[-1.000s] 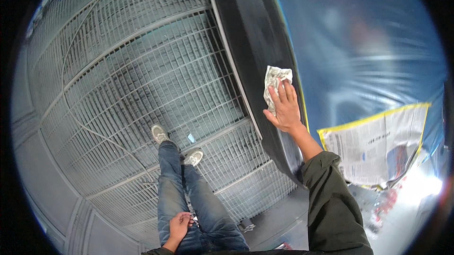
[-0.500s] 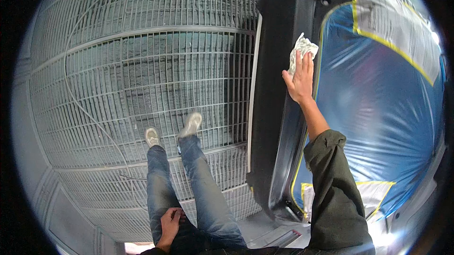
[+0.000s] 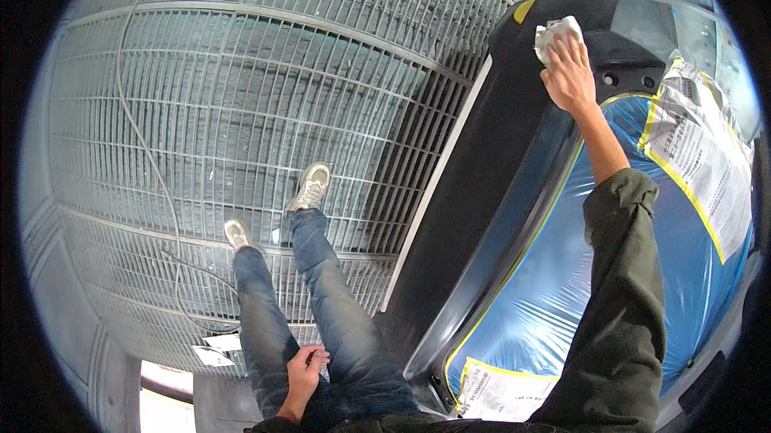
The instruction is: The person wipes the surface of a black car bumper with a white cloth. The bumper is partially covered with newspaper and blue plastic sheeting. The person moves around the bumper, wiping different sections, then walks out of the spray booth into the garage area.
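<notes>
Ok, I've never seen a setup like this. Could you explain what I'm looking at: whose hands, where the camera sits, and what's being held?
There's no robot here, just a person's two bare hands. The wide, round-edged picture comes from a camera on their head, looking down, so you also see their jeans and shoes.

The right hand reaches out, its fingers over a crumpled white cloth on a long black panel. Beside that stretches blue film, with yellow-edged paper on it.

The left hand is near the thighs, fingers curled; I can't make out anything in it. The floor is metal grating, with a cable running across it.
</notes>
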Tool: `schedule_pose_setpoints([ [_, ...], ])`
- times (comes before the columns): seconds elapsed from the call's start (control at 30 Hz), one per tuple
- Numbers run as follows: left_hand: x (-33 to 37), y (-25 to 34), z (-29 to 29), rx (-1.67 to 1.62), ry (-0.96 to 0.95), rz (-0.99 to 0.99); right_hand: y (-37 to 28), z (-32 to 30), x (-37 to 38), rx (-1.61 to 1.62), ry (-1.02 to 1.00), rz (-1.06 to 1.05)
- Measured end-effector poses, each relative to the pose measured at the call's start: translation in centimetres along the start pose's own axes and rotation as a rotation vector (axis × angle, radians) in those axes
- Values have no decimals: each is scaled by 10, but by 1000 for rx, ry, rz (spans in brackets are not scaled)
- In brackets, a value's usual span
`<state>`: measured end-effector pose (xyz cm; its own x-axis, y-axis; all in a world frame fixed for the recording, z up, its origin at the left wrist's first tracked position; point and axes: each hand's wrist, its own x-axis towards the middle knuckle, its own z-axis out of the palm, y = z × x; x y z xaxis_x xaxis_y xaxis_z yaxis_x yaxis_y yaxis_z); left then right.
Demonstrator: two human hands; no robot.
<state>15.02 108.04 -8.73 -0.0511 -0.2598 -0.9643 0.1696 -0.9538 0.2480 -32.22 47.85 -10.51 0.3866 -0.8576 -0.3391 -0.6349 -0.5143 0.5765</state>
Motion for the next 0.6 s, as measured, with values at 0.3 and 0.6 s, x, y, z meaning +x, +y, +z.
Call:
schedule_pose_setpoints([
  [0.3,4,-71,-48,-106,4,-12,-152,-65,-138,-19,-339,-266],
  [0.6,-9,-86,-136,-101,-48,60,-357,-109,-341,-70,-687,-441],
])
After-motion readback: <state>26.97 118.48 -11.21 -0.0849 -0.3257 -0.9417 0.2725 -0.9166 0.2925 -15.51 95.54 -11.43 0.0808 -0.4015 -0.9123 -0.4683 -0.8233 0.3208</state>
